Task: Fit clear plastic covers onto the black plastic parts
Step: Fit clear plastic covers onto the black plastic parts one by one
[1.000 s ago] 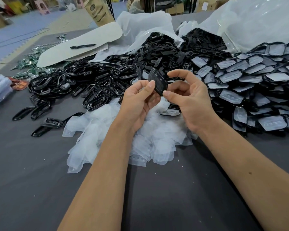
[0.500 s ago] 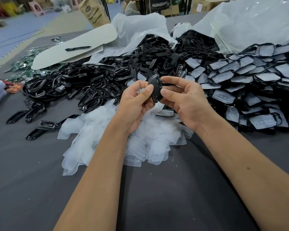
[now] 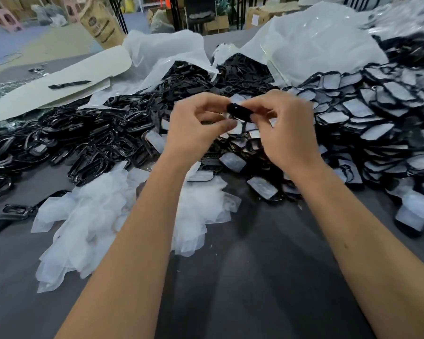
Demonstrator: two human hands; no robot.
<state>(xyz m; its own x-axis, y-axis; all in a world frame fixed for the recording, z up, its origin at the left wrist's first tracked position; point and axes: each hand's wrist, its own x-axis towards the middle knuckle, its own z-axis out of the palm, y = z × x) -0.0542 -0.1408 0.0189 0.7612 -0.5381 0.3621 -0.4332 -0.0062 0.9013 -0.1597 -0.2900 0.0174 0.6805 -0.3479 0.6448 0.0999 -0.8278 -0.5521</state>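
Observation:
Both hands are raised over the heaps and hold one small black plastic part [image 3: 239, 111] between them. My left hand [image 3: 196, 128] pinches its left end with curled fingers. My right hand [image 3: 284, 128] grips its right end, fingers curled round it. A bit of clear film shows at the part's edge, too blurred to tell whether a cover is on it. A heap of clear plastic covers [image 3: 103, 216] lies on the grey table below my left forearm. Bare black parts [image 3: 88, 143] are piled at the left. Covered parts [image 3: 377, 123] are stacked at the right.
Large clear plastic bags [image 3: 316, 52] lie behind the heaps. A pale card sheet [image 3: 59, 91] with a black pen [image 3: 69, 83] sits at the back left. Bare grey table [image 3: 255, 277] shows in front. Boxes, a brown sack and stools stand beyond the table.
Both hands have lifted away from me, over the heaps, and the black part has turned from upright to lying sideways between the fingertips. The view has tilted up a little.

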